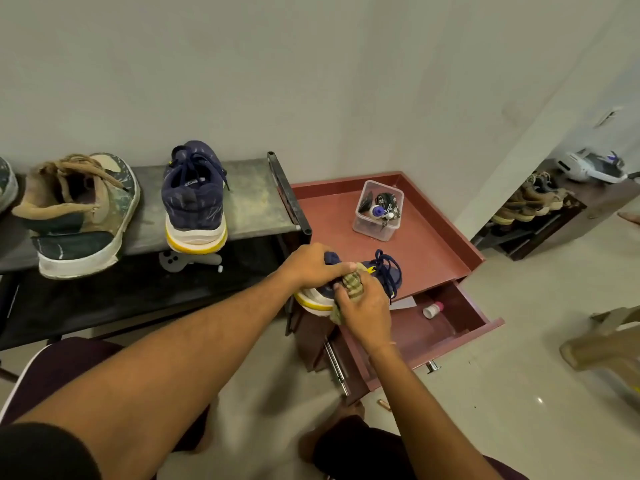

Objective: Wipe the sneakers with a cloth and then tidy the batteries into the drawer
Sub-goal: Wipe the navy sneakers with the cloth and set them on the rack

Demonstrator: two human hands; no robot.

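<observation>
My left hand (311, 266) grips the heel end of a navy sneaker (388, 271) with a white and yellow sole, held above the front edge of the red-brown cabinet top (433, 244). My right hand (363, 306) holds a green-beige cloth (353, 284) pressed against the shoe's side. Its matching navy sneaker (194, 199) stands on the grey shoe rack (252, 199), heel toward me. The drawer (460, 317) under the cabinet top is pulled open, with a small white bottle (433, 310) and a paper inside. One copper-coloured battery (384, 404) lies on the floor.
A worn brown and green sneaker (76, 209) sits at the rack's left. A clear plastic box (379, 211) of small items stands on the cabinet top. Farther right are another shoe rack (530, 206) and a beige plastic chair (609, 341). My knees and a foot are below.
</observation>
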